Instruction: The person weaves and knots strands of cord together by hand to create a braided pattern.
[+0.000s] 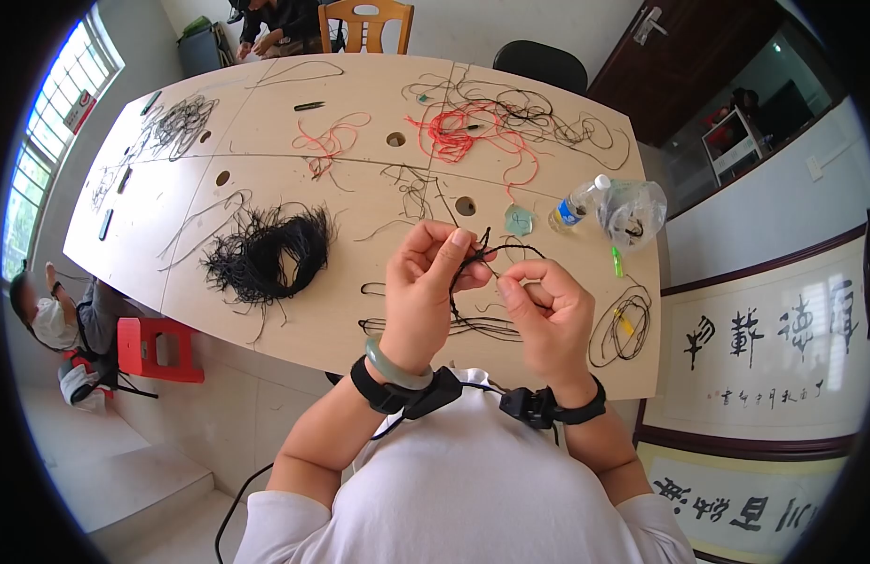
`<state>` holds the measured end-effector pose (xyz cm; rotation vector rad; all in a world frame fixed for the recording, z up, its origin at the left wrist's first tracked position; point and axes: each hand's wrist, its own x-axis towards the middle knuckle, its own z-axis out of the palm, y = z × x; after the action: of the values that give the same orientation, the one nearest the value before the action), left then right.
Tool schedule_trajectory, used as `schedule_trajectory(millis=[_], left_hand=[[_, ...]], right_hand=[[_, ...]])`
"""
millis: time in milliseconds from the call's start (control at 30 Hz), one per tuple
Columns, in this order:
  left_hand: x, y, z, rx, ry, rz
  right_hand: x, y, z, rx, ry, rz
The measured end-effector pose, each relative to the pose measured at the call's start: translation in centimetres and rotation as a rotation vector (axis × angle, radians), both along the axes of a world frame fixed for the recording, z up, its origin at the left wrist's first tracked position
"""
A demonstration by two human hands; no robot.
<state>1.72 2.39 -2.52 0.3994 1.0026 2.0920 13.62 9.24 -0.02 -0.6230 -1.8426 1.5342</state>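
Observation:
Both hands are raised over the near edge of the table, working on one black braided cord (524, 246) that bends in a loop between them. My left hand (430, 282) pinches the cord between thumb and fingers, and a short dark end sticks up above the fingertips. My right hand (555, 315) has thumb and forefinger pressed together on a thin strand of the same cord. Beneath the hands, several loose black cords (487, 326) lie on the table. To the left of my left hand sits a thick coil of black cords (270, 254) with frayed ends.
The wooden table (266, 122) carries red cord (451, 136), tangled black cord (186, 127), a plastic bottle (576, 205), a clear plastic bag (632, 214) and a green lighter (617, 262). A red stool (159, 350) stands at the left. Other people sit at the far side and left.

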Motion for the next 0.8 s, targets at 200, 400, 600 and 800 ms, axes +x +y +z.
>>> schedule_trajectory(millis=[200, 400, 600, 800], left_hand=[[-0.1, -0.4, 0.6, 0.098, -0.165, -0.180], [0.3, -1.2, 1.8, 0.113, -0.357, -0.317], [0.2, -1.2, 0.2, 0.071, -0.219, -0.337], [0.5, -0.4, -0.6, 0.002, 0.198, 0.047]], right_hand=[[0.1, 1.9, 0.9, -0.119, 0.017, -0.016], [0.0, 2.5, 1.2, -0.133, 0.050, -0.009], [0.0, 2.2, 1.4, -0.042, -0.006, -0.005], [-0.5, 0.2, -0.5, 0.082, -0.014, 0.002]])
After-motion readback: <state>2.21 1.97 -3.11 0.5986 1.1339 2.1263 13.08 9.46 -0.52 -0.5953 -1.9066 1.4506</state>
